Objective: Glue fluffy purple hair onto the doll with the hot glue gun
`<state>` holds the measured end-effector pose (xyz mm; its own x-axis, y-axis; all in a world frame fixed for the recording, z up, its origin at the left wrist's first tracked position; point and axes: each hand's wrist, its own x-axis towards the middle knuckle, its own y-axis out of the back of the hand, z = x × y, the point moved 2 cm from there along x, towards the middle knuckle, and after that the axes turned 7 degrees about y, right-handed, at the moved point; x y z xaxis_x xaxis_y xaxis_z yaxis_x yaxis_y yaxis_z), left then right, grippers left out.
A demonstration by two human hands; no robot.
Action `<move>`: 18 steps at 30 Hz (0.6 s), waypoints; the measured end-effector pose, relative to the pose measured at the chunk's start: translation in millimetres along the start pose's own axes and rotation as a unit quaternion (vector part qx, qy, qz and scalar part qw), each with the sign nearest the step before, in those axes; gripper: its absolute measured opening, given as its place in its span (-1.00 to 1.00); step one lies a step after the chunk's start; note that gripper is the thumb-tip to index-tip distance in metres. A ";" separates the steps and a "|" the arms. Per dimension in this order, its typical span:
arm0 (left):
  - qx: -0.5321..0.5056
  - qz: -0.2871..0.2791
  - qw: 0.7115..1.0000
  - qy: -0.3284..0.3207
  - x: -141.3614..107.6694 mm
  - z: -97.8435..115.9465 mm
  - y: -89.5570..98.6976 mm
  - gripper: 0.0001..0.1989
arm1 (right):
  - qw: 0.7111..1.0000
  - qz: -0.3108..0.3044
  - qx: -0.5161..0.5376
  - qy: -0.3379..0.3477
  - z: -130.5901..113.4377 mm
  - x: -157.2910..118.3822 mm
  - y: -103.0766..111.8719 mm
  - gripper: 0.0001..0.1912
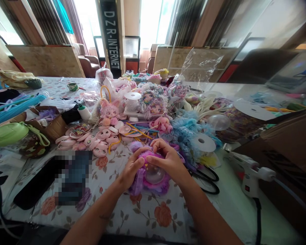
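Both hands are on a fuzzy purple doll head (163, 189) with a clear round dome set in its middle, low over the flowered tablecloth. My left hand (134, 168) wraps its left side, thumb on top near a small yellow spot. On the upper right, my right hand (165, 158) has its thumb and fingers brought together at the purple fur; whether something tiny is pinched there I cannot tell. A sheer purple ribbon (137, 182) hangs at the left side. The far side of the piece is hidden behind my fingers.
Pink doll faces (100, 146) lie beyond my hands, with blue lace (185, 131) and a white ribbon spool (203, 142) to the right. Black-handled scissors (206, 180) and a white glue gun (247, 173) are at right. A black case (38, 183) lies left.
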<state>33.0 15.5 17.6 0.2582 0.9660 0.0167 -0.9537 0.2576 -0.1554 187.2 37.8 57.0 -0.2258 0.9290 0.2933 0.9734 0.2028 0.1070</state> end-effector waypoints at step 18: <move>0.032 -0.005 0.999 0.012 4.0 -7.1 -1.3 -0.58 | 0.977 0.212 0.015 -0.015 25.7 -11.3 0.7 -0.73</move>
<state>36.4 18.9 10.9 0.2697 0.9629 -0.0058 -0.9590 0.2681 -0.0924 191.5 35.4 29.3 0.1995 0.9400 0.2768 0.9799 -0.1942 -0.0466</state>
